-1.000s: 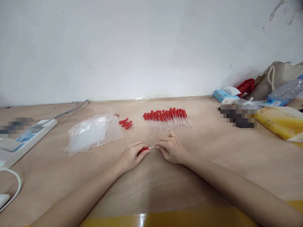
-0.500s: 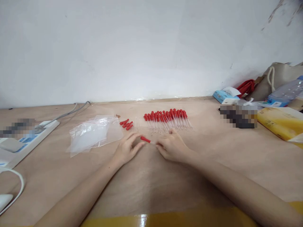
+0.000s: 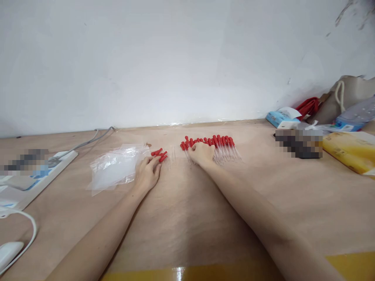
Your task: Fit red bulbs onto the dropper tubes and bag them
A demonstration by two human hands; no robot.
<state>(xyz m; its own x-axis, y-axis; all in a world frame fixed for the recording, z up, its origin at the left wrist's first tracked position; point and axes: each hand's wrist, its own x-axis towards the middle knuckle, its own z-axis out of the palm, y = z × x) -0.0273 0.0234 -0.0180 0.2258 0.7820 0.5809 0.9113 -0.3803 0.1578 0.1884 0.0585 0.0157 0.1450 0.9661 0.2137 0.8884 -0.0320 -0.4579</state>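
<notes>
Red rubber bulbs (image 3: 163, 157) lie in a small pile left of centre, beside thin clear glass tubes (image 3: 172, 153). My left hand (image 3: 149, 171) reaches the near side of this pile. Its thumb and index finger are apart, with the fingertips at the bulbs. To the right is a row of droppers (image 3: 224, 145), clear tubes with red bulbs on top, lying side by side. My right hand (image 3: 202, 153) is over the left part of the row, its fingers pinched on a dropper (image 3: 186, 139). The hand hides part of the row and most of that dropper's tube.
Clear plastic bags (image 3: 114, 169) lie left of my left hand. Farther left are a white power strip (image 3: 63, 166) and cables. At right are a pixelated dark object (image 3: 299, 144), a yellow packet (image 3: 348, 150), a blue tissue pack (image 3: 283, 118) and a plastic bottle (image 3: 359, 115).
My right hand has carried the dropper up and left from the front to the row. My left hand has let go of its bulb end and moved left to the loose bulbs.
</notes>
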